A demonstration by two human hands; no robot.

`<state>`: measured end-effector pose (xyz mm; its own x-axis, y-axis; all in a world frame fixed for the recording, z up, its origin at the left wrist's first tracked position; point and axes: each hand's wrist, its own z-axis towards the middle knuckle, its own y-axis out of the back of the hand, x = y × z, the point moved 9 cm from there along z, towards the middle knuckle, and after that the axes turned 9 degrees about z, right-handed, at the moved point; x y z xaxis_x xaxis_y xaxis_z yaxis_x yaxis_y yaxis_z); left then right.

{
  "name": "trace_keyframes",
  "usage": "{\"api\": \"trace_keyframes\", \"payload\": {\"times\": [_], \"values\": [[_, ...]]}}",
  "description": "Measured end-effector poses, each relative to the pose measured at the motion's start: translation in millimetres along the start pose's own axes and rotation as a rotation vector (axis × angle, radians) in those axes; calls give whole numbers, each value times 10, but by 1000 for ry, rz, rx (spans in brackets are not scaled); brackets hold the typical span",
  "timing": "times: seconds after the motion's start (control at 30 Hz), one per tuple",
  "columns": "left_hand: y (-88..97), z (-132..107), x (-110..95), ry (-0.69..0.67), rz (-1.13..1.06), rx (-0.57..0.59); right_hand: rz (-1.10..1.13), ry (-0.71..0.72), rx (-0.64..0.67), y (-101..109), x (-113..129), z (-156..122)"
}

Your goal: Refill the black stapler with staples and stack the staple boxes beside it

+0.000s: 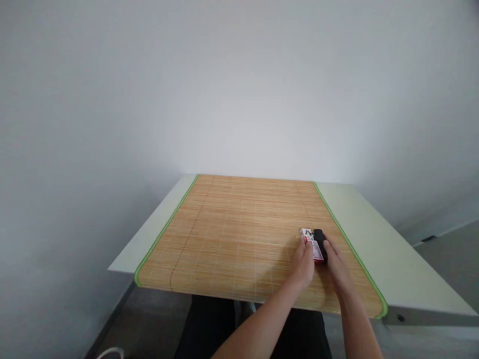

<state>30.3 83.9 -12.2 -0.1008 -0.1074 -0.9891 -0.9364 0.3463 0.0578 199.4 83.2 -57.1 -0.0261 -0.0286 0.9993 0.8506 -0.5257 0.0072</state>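
Observation:
My left hand presses against the left side of a small red-and-white box on the mat. A white item with dark and red print lies at the box's far end, touching it or very close. To the right sits a black oblong object, whose kind I cannot make out. My right hand is against this black object's right side, its fingers reaching forward along it. The things lie side by side, held between my two hands. My palms hide part of their near and outer sides.
A bamboo mat with green edging covers the middle of the white table. Behind the table stands a plain pale wall. My legs are under the near edge. A curved white object shows low at left.

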Motion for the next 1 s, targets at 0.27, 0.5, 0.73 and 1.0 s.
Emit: {"api": "trace_keyframes", "payload": {"times": [0.27, 0.5, 0.73, 1.0], "values": [[296, -117, 103, -56, 120, -71, 56, -32, 106, -435, -144, -223], [1221, -511, 208, -69, 341, -255, 22, -8, 267, -1394, -97, -893], [1646, -726, 267, -29, 514, -340, 61, -38, 333, -1859, -113, -1196], [1777, -729, 221, -226, 555, -294, 31, 41, 350, -1539, -39, -996]]}}
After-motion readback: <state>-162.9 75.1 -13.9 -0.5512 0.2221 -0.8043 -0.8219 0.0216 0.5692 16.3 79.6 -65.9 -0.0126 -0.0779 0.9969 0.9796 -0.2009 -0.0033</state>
